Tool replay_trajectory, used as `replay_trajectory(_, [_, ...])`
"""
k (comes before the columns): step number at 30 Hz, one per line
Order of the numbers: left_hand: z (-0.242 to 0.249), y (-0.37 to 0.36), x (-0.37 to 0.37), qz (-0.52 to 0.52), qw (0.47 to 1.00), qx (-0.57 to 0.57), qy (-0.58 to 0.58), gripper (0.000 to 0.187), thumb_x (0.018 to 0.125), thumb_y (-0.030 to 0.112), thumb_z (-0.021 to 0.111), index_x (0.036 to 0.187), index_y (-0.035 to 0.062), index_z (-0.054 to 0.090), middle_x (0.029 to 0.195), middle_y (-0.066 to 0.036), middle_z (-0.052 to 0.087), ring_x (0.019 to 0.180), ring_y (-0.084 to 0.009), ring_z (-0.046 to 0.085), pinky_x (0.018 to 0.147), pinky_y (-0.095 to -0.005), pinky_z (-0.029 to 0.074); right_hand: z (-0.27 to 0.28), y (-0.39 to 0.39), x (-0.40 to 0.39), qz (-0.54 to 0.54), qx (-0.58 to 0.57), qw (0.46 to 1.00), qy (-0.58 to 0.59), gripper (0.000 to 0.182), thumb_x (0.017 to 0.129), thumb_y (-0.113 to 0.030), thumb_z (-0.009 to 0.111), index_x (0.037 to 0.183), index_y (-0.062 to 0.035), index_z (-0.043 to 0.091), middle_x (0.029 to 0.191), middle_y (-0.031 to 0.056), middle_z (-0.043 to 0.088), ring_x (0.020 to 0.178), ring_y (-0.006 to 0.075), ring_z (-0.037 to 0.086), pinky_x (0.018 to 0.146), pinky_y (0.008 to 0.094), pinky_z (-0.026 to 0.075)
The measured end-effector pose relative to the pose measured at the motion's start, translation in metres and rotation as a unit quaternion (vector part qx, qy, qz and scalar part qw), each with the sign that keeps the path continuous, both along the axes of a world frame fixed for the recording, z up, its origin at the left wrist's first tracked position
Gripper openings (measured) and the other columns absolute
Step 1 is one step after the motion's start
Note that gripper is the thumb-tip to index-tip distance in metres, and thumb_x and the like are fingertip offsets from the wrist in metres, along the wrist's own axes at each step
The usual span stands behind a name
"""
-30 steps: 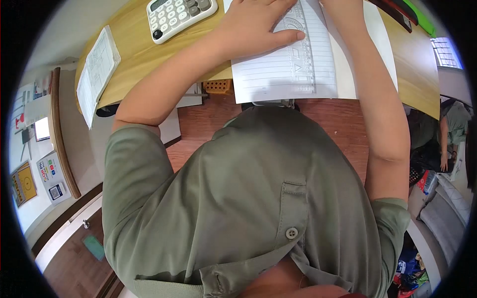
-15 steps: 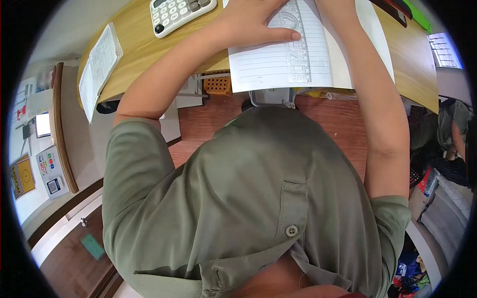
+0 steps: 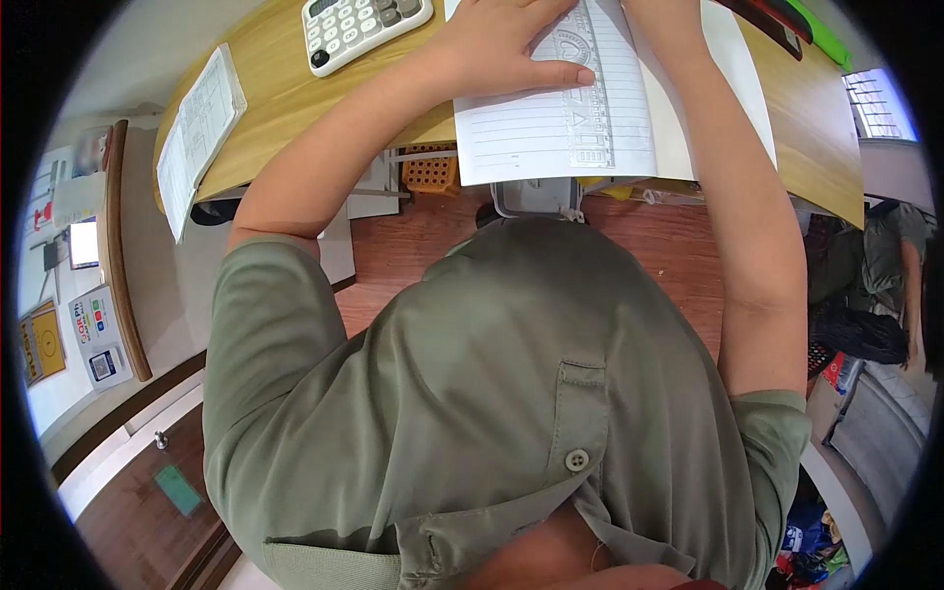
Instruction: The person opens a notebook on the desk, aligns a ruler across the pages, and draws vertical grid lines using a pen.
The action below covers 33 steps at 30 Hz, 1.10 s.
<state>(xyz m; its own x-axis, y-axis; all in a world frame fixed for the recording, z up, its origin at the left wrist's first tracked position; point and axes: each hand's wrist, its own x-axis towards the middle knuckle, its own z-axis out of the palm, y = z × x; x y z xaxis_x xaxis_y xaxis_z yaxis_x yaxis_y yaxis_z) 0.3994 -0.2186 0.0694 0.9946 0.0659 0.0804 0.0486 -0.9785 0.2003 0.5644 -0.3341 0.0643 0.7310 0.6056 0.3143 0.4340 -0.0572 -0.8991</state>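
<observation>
A clear plastic ruler with cut-out shapes (image 3: 591, 138) lies lengthwise on a sheet of lined paper (image 3: 511, 138), which hangs slightly over the desk's near edge. My left hand (image 3: 506, 44) rests flat across the paper and the ruler, thumb stretched out onto the ruler and the other fingers running past the top of the view. To the right of the ruler, my right hand (image 3: 669, 25) is over the paper at the upper edge; its fingers are cut off, so whatever it may hold does not show. Plain white paper (image 3: 737, 88) extends beneath my right forearm.
A white calculator (image 3: 359, 34) sits left of my left hand. Farther left, a stack of papers (image 3: 202, 138) overhangs the wooden desk (image 3: 285, 108). Dark and green objects (image 3: 821, 39) lie at the upper right. Below the desk are an orange basket (image 3: 430, 172) and a grey bin (image 3: 536, 197). Another person's arm (image 3: 912, 285) shows far right.
Both hands stay nearly in place over the paper and ruler. The view has shifted slightly, and more of the person at far right shows.
</observation>
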Motion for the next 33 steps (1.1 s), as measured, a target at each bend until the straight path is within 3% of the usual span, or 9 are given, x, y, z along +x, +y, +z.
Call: replay_trajectory(33, [0.002, -0.001, 0.0, -0.005, 1.0, 0.0, -0.006, 0.096, 0.085, 0.058, 0.064, 0.149, -0.0069, 0.035, 0.157, -0.031, 0.029, 0.147, -0.0487, 0.024, 0.119, -0.0592, 0.022, -0.002, 0.002, 0.001, 0.001, 0.008, 1.0, 0.024, 0.013, 0.09, -0.013, 0.066, 0.085, -0.0023, 0.059, 0.072, 0.0028, 0.057, 0.069, 0.0113, 0.051, 0.063, 0.0295, 0.042])
